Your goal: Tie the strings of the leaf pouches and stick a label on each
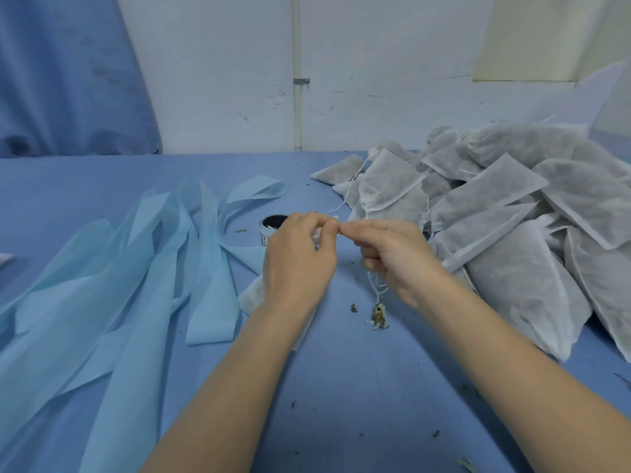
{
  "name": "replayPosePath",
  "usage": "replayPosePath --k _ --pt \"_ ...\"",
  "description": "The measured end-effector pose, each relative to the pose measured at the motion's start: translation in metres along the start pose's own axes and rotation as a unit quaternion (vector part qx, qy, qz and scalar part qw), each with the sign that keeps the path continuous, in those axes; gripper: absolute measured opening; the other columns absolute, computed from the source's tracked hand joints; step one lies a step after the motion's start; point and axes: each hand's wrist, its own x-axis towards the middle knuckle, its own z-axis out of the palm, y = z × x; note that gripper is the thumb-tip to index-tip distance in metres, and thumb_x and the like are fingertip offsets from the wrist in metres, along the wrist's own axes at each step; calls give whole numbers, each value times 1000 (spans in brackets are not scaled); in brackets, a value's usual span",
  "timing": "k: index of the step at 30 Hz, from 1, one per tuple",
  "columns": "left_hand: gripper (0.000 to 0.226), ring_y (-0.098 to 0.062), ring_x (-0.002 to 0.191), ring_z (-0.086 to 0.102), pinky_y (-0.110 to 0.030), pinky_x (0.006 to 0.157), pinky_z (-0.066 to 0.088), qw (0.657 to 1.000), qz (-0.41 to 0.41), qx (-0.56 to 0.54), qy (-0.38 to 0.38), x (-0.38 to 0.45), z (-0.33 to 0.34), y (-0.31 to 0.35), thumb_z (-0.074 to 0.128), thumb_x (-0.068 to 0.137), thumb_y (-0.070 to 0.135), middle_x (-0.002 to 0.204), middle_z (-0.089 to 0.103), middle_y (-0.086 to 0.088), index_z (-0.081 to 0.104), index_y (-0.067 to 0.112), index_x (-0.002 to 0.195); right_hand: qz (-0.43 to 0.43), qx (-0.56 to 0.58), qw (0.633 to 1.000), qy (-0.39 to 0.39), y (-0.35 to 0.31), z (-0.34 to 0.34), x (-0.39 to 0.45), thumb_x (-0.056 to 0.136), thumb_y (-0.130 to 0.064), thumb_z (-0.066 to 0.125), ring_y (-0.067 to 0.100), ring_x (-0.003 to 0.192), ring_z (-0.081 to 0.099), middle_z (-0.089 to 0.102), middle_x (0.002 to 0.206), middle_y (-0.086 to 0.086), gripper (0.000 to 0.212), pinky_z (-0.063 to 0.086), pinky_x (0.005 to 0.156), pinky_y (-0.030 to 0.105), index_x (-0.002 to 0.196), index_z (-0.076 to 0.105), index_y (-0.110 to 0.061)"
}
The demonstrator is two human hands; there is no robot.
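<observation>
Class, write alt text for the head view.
Two hands, left hand and right hand, pinch a white string over a blue table. Pouches pile at right; label roll and blue strips lie left.

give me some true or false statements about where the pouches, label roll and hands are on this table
1. The pile of leaf pouches lies on the person's right side of the table. True.
2. The label roll stands on top of the pouch pile. False: it stands on the table just beyond the left hand.
3. Both hands meet at their fingertips, the right hand pinching a white string. True.
4. The light blue strips lie to the right of the hands. False: they spread over the left side.
5. Loose leaf bits lie on the table below the right hand. True.
</observation>
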Motion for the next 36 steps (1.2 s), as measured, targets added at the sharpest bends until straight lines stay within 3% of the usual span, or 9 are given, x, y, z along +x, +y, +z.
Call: replayPosePath --k 5,10,15,17,19,23,26,32,36 --pt "19 -14 94 56 -27 84 40 999 -36 -30 -15 0 -1 0 57 92 27 96 67 1 68 12 90 -3 21 1000 24 0 0 1 83 -11 72 4 37 31 40 44 -15 23 28 37 13 60 70 -16" --pt "13 -11 80 59 -21 76 41 985 -100 -137 -16 3 -6 4 58 90 27 84 66 11 67 21 82 26 0 1000 4 -2 -4 3 82 -12 71 4 38 25 35 43 -14 10 23 36 14 84 69 -3" --pt "21 4 65 57 -10 67 44 957 -123 -247 -86 3 -10 6 57 92 19 69 65 20 65 25 74 87 15 995 -35 -2 -3 1 81 -11 70 7 43 18 30 51 -7 7 18 35 16 80 64 -8" --pt "24 7 70 57 -14 75 45 958 -114 -226 -132 2 -10 5 57 92 19 70 65 21 65 27 71 86 8 996 -30 -4 -7 2 80 -12 72 7 42 18 30 51 -7 8 18 35 17 83 66 -7" --pt "25 8 78 55 -9 80 39 970 -96 -161 -152 2 -8 5 57 92 24 81 64 17 63 31 68 83 -6 996 -22 -6 -10 2 78 -13 73 8 42 17 30 47 -9 16 18 35 17 90 62 -8" --pt "19 6 82 50 2 72 29 992 -38 -58 -106 -1 -5 5 55 93 24 92 57 10 65 26 76 81 27 996 -19 -8 -8 3 82 -14 71 6 39 18 32 44 -10 12 18 34 16 82 64 -5" --pt "17 4 82 51 1 73 30 995 -32 -54 -74 -1 -3 3 54 94 22 97 61 6 69 19 87 41 28 998 -34 -8 -7 2 81 -20 73 6 42 24 37 49 -10 23 23 37 15 89 74 1" --pt "19 -10 98 58 -16 80 40 989 -77 -97 -79 -1 -5 3 52 95 22 101 69 2 70 17 92 -56 -65 996 -5 -2 -4 -6 84 -16 71 -3 39 45 53 45 -20 5 31 42 5 87 75 -16" --pt "16 -2 93 56 0 73 34 990 -89 -86 -65 -1 -3 5 54 94 25 99 68 9 68 24 87 -101 -121 986 63 2 2 -5 86 -20 70 -4 47 46 57 50 -20 11 35 54 9 78 73 -26"
